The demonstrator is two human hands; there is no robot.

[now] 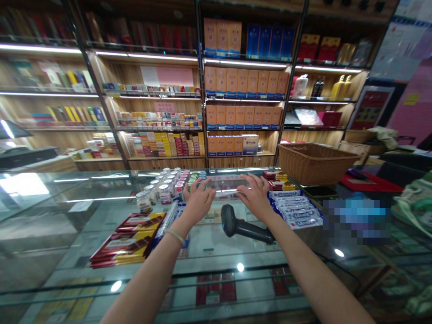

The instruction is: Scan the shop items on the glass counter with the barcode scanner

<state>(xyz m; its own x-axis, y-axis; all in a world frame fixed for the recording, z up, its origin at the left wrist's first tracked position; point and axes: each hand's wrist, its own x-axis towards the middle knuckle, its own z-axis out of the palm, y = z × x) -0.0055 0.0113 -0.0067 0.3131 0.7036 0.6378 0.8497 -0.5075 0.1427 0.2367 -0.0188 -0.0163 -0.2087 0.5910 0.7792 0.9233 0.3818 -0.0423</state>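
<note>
My left hand (198, 203) is over the glass counter, fingers spread and slightly curved, beside rows of small lidded jars (164, 193). Across from it my right hand (254, 198) is also open, fingers apart, near blue-and-white packets (296, 209). Between the hands lies a clear, see-through strip or tray (225, 185); whether the fingertips touch it I cannot tell. A black barcode scanner (248, 228) lies on the glass, its handle end by my right wrist. Red-and-yellow chocolate packs (130, 238) are stacked left of my left forearm, next to more blue packets (167, 225).
A wicker basket (315, 164) stands at the counter's right, behind more red-and-yellow packs (278, 180). Further right are a red mat (371, 181) and a green-white bag (416, 202). Beyond the counter, lit shelves hold orange boxes (245, 117) and cigarette packs (162, 145).
</note>
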